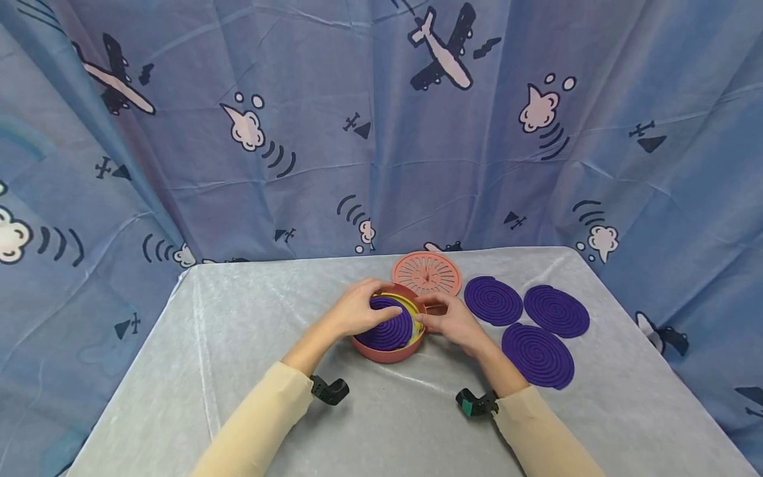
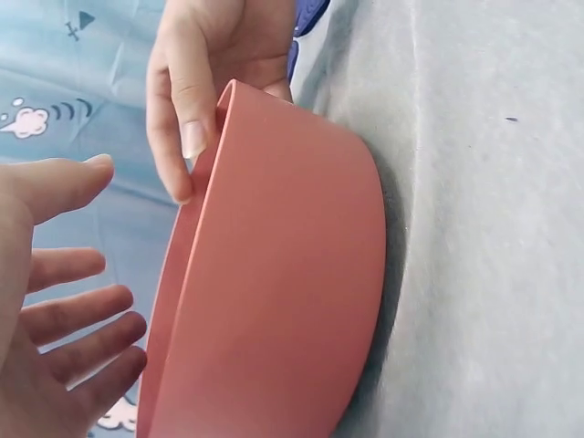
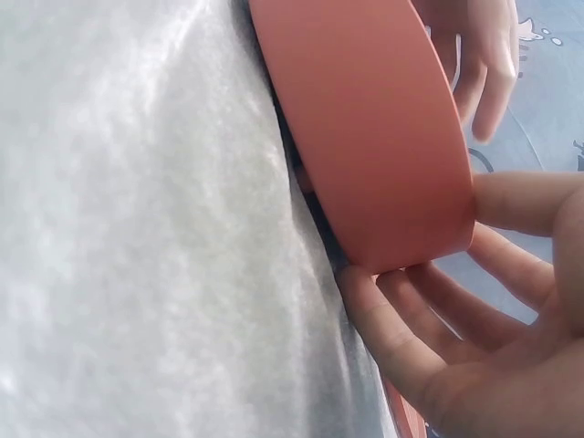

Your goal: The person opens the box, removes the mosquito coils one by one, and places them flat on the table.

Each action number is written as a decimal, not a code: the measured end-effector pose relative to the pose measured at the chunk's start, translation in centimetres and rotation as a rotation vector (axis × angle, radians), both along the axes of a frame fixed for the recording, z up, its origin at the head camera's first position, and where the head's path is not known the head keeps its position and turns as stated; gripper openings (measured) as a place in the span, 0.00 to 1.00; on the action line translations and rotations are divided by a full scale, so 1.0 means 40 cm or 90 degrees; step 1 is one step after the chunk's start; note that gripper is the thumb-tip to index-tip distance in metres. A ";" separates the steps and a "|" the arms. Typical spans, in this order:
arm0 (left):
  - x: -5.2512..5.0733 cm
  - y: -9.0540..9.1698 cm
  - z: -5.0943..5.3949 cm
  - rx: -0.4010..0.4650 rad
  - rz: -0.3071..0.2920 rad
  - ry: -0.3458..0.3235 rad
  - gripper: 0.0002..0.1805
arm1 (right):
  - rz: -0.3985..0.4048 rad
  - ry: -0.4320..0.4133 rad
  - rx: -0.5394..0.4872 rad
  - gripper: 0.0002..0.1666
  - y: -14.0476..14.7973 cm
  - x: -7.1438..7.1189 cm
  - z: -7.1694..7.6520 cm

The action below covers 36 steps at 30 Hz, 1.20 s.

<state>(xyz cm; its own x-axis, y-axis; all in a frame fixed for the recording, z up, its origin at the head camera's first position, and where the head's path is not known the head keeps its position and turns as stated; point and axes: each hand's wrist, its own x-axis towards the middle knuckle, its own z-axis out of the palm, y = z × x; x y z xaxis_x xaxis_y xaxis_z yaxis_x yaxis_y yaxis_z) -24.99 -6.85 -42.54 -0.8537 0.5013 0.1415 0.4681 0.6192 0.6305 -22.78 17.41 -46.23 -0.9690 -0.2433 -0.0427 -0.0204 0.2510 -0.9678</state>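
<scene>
A round coral-red box [image 1: 386, 356] stands upright on the table. Inside it, toward the left, lies a purple mosquito coil [image 1: 384, 331], with part of a yellow piece [image 1: 411, 305] showing at its right. My left hand [image 1: 357, 311] hovers over the box's left side; in the left wrist view its spread fingers [image 2: 91, 310] hold nothing. The right hand [image 1: 451, 322] grips the box's right wall. In the right wrist view the thumb [image 3: 516, 196] lies at the rim and the other fingers [image 3: 383, 319] curl along the outside, near the base.
Behind the box lies a slotted round coral lid [image 1: 438, 266] with a small piece at its middle. Several purple coils lie flat on the right: a near one [image 1: 538, 356], a far-left one [image 1: 493, 301] and a far-right one [image 1: 557, 311]. A blue patterned curtain [image 1: 322, 199] hangs behind the grey-covered table [image 1: 250, 344].
</scene>
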 end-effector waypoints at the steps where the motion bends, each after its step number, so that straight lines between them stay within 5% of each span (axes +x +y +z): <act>1: -0.004 0.005 -0.002 -0.005 -0.005 0.000 0.32 | 0.000 0.000 0.000 0.25 0.000 0.000 -0.001; 13: -0.038 0.042 -0.037 -0.027 -0.008 -0.047 0.30 | 0.004 0.001 -0.007 0.27 -0.001 -0.001 -0.007; 27: -0.058 0.046 -0.064 -0.032 -0.011 -0.046 0.31 | -0.001 0.003 -0.005 0.26 -0.002 0.003 -0.003; 36: -0.057 0.045 -0.067 -0.069 -0.029 -0.008 0.30 | -0.003 0.001 -0.005 0.25 -0.001 0.002 -0.002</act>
<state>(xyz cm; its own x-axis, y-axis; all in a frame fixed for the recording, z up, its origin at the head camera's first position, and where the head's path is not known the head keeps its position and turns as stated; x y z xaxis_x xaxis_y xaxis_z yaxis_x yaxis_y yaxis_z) -27.27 -5.04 -45.21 -0.8309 0.5515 0.0738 0.4897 0.6619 0.5675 -22.71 17.37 -46.31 -0.9701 -0.2395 -0.0391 -0.0212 0.2442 -0.9695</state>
